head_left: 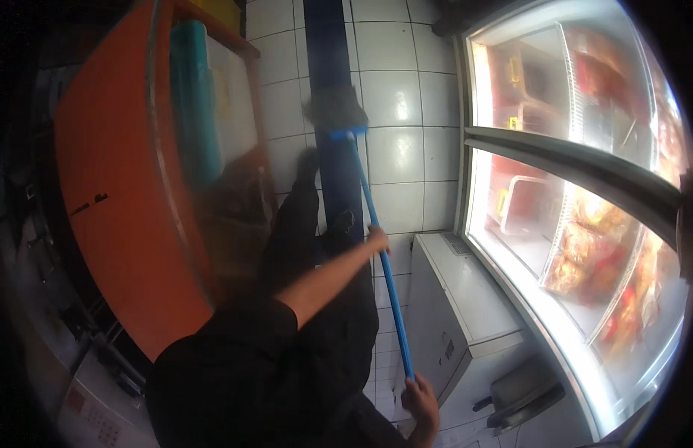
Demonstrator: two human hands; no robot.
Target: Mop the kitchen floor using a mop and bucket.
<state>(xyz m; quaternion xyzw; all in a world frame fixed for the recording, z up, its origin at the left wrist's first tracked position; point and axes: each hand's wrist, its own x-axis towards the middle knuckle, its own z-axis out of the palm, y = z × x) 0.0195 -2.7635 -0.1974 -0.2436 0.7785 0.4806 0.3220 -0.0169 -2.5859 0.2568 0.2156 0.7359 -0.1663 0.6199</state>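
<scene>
A long-handled broom with a thin blue stick slants up through the middle of the view. Its blue crosspiece and grey, motion-blurred bristles rest on the dark blue strip that runs along the white tiled floor. My left hand, reaching across in front of my body, is closed around the middle of the stick. Lower down, my right hand grips the stick near its top end. My dark trouser legs and shoes stand close behind the broom head, partly on the strip.
An orange cabinet lines the left side, with a teal item on its shelf. At the right stands a lit glass-door display fridge holding bagged food. A white chest-like box and a dark metal pan-like item sit below it.
</scene>
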